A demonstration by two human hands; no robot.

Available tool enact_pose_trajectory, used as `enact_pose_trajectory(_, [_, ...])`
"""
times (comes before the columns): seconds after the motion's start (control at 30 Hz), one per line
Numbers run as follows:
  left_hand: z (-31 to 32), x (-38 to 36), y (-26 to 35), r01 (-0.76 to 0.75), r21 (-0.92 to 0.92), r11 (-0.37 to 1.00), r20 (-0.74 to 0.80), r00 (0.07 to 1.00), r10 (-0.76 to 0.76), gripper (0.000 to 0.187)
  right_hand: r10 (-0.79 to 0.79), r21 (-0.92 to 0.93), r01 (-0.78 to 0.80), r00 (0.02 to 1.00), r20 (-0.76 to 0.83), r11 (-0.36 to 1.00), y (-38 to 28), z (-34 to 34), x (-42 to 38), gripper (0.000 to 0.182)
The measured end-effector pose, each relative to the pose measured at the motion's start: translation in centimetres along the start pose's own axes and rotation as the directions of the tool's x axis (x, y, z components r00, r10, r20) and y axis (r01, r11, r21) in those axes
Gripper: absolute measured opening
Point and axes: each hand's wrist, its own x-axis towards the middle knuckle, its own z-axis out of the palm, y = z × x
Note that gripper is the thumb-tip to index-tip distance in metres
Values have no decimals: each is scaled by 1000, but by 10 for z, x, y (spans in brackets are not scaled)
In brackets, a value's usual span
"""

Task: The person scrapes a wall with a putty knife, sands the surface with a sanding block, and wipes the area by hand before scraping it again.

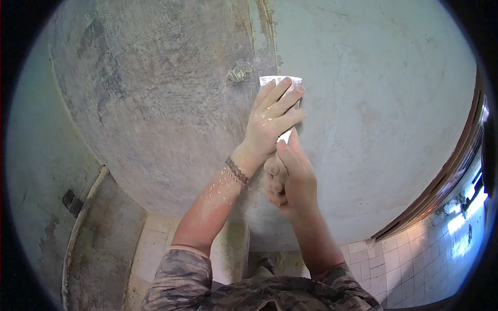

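A scraper (284, 136) with a wide whitish blade is pressed against the wall (353, 114), its blade edge pointing up. My right hand (295, 179) is closed round its lower part, thumb lying along it; most of the handle is hidden by the fingers. Over the blade lies my left hand (272, 114), fingers stretched out and spread, pushing flat on it. Pale dust and flakes cover both hands and the left forearm. The blade sits at the border between a bare grey, scraped area (155, 93) and the pale green paint.
A low ledge (106, 233) with a curved rim runs along the lower left. At the right edge is a brown wooden frame (441, 181), with bright light beyond it. Pale tiles (399, 259) show at the lower right. A strip of peeled paint (265, 36) runs above the blade.
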Motion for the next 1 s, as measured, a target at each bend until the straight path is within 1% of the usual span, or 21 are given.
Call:
enact_pose_trajectory(0.07, [-4,19,-7,-32,-14,999,-72,997,31,10,-91,-44,94,994,62,995,-5,4,9,53])
enact_pose_trajectory(0.1, [-9,36,-17,-51,5,999,-77,996,52,11,-89,-40,92,994,58,995,-13,12,17,53])
enact_pose_trajectory(0.13, [-14,52,-21,-51,4,999,-72,996,51,11,-86,15,85,995,47,996,-27,26,28,54])
enact_pose_trajectory(0.17, [-19,64,-24,-43,-37,998,-96,995,40,11,-80,69,78,996,37,995,-34,34,33,55])
enact_pose_trajectory(0.2, [-22,69,-24,-35,-79,996,-120,992,25,11,-77,70,75,996,36,995,-34,34,31,55])
enact_pose_trajectory(0.27, [-22,57,-18,-26,-95,995,-116,993,15,11,-60,54,58,998,20,997,-30,33,23,55])
enact_pose_trajectory(0.33, [-15,26,-1,6,-57,998,-77,997,-10,12,-46,30,46,999,8,998,-13,21,5,53])
enact_pose_trajectory(0.37, [-13,17,6,54,-103,993,-77,995,-62,11,-41,16,41,999,-6,999,-7,17,1,52])
enact_pose_trajectory(0.4, [-10,17,-1,53,-104,993,-74,995,-61,11,-41,19,42,999,-7,999,-6,14,4,52])
enact_pose_trajectory(0.47, [-14,43,-17,-22,-43,999,-126,992,16,10,-103,42,100,992,67,994,-21,25,17,53])
enact_pose_trajectory(0.5, [-17,57,-23,-22,-44,999,-119,993,17,10,-101,49,98,993,66,994,-31,34,25,53])
enact_pose_trajectory(0.57, [-24,81,-30,-38,-148,988,-185,983,10,11,-95,107,88,994,56,990,-48,51,35,53])
enact_pose_trajectory(0.7, [-14,41,-14,8,-123,992,-164,986,-28,13,-63,72,62,998,19,995,-24,36,14,51])
enact_pose_trajectory(0.77, [-12,28,-5,35,-88,995,-136,990,-47,14,-30,14,30,1000,-8,999,-18,31,6,46])
enact_pose_trajectory(0.8, [-9,34,-14,31,-89,996,-140,989,-44,14,-35,12,35,999,-7,999,-22,31,10,46])
enact_pose_trajectory(0.87, [-13,69,-38,-92,-83,992,-213,974,73,13,-79,85,73,995,61,994,-46,49,24,45])
enact_pose_trajectory(0.9, [-20,83,-42,-94,-85,992,-210,975,74,13,-80,88,75,995,58,993,-55,59,31,45])
enact_pose_trajectory(0.93, [-28,98,-45,-59,-138,989,-187,982,32,13,-97,58,94,994,49,994,-63,69,38,45])
enact_pose_trajectory(0.97, [-32,106,-46,-24,-190,982,-166,986,-8,13,-116,24,115,992,42,993,-67,74,42,44])
enact_pose_trajectory(1.0, [-30,102,-45,-27,-191,981,-174,985,-7,13,-120,17,119,992,44,993,-63,72,39,44])
